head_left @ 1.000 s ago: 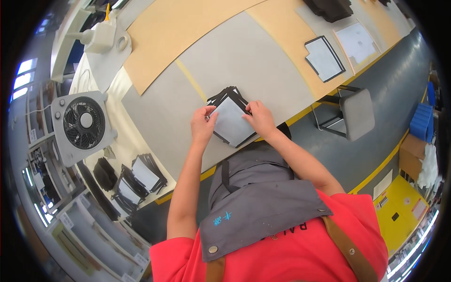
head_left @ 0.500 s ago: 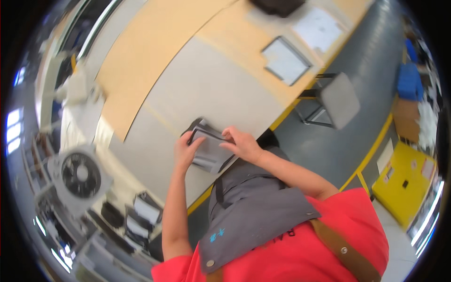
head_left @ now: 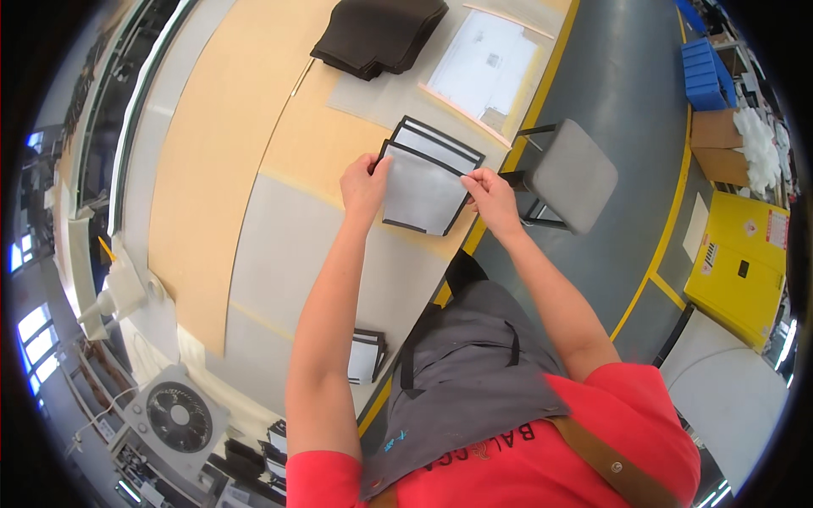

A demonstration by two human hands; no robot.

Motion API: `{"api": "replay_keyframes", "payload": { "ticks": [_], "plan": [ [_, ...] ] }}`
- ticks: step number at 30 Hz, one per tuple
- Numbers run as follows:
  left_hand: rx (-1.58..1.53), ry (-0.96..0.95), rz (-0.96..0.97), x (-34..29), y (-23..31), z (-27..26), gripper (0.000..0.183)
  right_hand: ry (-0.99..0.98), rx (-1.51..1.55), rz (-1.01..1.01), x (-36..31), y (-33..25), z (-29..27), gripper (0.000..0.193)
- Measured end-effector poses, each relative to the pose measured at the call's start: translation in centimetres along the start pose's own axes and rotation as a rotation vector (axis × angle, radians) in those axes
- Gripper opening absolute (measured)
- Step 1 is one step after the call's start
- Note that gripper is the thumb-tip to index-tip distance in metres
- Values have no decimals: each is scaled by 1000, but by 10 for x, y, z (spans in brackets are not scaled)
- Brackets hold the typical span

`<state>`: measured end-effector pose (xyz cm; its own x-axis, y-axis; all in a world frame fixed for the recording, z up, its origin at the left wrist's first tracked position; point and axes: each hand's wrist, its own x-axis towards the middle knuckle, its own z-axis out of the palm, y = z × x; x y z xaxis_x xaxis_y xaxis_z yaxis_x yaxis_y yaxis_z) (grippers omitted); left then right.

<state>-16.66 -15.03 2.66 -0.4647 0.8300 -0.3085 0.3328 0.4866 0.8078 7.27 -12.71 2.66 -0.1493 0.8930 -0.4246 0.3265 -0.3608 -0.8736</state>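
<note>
A grey panel with black edging (head_left: 422,193) is stretched between my two hands, tilted over the worktable. My left hand (head_left: 364,184) pinches its far left corner between thumb and fingers. At the opposite corner my right hand (head_left: 494,201) grips the black edge in the same way. Just beyond it, partly covered, lies a similar black-edged panel (head_left: 439,140) on the table. A small pile of such panels (head_left: 365,359) rests at the table's near edge, partly behind my left forearm.
Dark brown cut pieces (head_left: 378,35) lie stacked on the worktable (head_left: 288,245), beside a white sheet (head_left: 483,66). A grey stool (head_left: 572,173) stands right of the table edge. A fan (head_left: 179,415) sits at lower left; a yellow cabinet (head_left: 735,262) is at right.
Both hands have moved from the near pile of panels to farther along the table, carrying a panel. It now hangs over the other panel there.
</note>
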Motion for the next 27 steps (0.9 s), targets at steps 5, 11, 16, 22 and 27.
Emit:
{"api": "replay_keyframes", "payload": {
  "ticks": [5,11,16,22,27],
  "plan": [
    [206,20,13,36,-14,27,28,5,-69,10,27,9,1,23],
    [237,42,-33,37,-8,37,30,-4,-84,16,33,17,-3,24],
    [265,28,-73,35,-3,32,32,-27,-163,-5,35,13,-2,24],
    [-110,318,170,-17,69,-9,36,111,-521,-198,31,5,-11,34],
    [-470,406,652,-151,163,-116,41,92,-265,-350,-7,0,-7,43]
  ]
}}
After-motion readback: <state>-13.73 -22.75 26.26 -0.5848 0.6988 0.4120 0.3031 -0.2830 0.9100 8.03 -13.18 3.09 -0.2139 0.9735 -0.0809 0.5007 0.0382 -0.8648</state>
